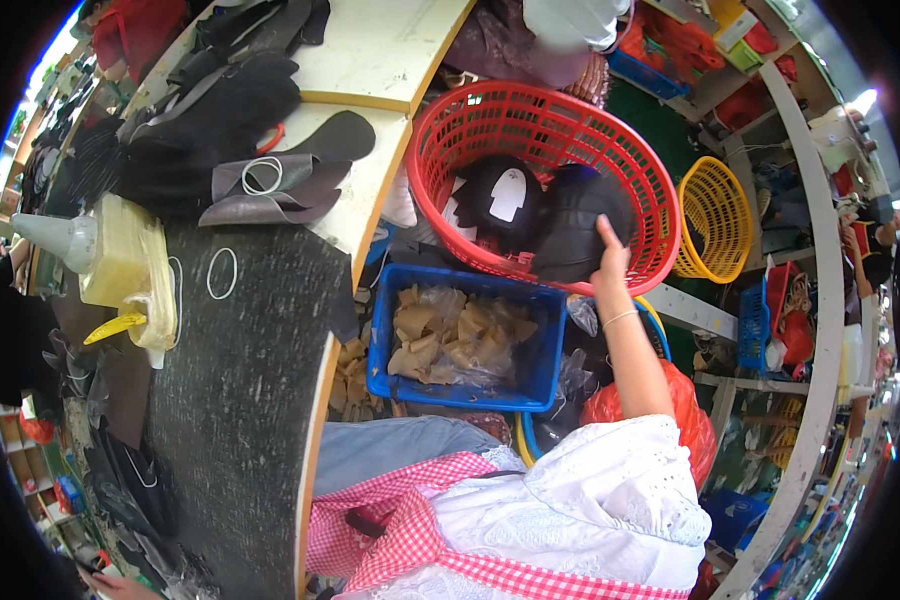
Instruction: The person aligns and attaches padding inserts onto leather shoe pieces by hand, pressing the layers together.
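left hand out of view, can't tell its grip. at left, grey cone (55,240) sticks out from pale yellow container (115,255), yellow strip (115,328) just near of it. pile of black pieces (210,130) sits farther off on the table (240,400), which has a dark top here and a cream part on its far side. white loop (235,275) lies flat on dark top, right of container. grey flat pieces (280,190) stacked beside the black pile, second white loop over them, can't tell if it goes round.

middle: blue bin (460,398) right of the table, tan scraps (430,345) and clear plastic inside. red basket (545,125) just beyond bin. inside at left, dark piece (480,180) with white cutout (508,193) on top. inside at right, black stack (570,225), ridged, tilted up.

right hand (613,262) reaches in over the basket's near right rim, grip closed on the stack's right edge, thumb showing, other fingers mostly hidden behind it. red bag (660,400) near, beside the forearm. yellow basket (730,215) just right of the red one. blue crate (753,322) farther right.
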A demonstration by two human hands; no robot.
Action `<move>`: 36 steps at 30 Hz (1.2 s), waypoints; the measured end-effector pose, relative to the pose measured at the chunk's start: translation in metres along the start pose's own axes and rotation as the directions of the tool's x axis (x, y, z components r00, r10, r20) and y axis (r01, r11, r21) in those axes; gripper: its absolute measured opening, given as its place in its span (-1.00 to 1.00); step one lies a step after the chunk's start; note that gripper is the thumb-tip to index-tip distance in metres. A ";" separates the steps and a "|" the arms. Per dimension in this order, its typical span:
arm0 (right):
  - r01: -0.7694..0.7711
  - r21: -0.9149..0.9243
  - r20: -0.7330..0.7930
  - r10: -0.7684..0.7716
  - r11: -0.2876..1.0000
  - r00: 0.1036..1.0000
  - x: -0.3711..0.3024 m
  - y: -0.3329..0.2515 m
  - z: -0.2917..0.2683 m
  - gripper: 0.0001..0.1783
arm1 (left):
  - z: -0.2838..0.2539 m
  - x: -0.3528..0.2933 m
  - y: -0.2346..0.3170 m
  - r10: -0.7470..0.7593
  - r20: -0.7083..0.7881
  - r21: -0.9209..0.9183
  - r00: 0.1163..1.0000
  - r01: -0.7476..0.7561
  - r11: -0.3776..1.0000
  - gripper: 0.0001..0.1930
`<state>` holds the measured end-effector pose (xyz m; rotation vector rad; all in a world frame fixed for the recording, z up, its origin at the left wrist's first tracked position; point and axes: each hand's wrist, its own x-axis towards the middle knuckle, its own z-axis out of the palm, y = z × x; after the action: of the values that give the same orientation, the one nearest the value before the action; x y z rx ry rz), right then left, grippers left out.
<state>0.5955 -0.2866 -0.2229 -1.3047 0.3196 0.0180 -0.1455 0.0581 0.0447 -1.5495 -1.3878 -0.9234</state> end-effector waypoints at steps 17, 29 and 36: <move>0.851 -0.433 0.810 -0.285 0.298 0.512 0.063 0.062 0.044 -0.61 | -0.116 -0.076 0.147 0.309 0.669 -0.343 0.675 -0.089 0.935 -0.44; 0.038 0.866 0.019 0.043 0.499 -0.999 -0.474 -0.040 0.189 -0.29 | -0.160 -0.164 0.099 0.231 0.595 -0.443 0.770 0.073 0.894 -0.79; 0.021 0.822 -0.028 0.077 0.569 -0.997 -0.531 -0.028 0.227 -0.62 | -0.150 -0.161 -0.014 -0.001 0.632 -0.235 0.775 0.192 0.953 -0.82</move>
<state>0.1434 0.0095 -0.0167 0.2160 3.2708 -0.5890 -0.1766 -0.1411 -0.0452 -2.1571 -1.8728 -0.7097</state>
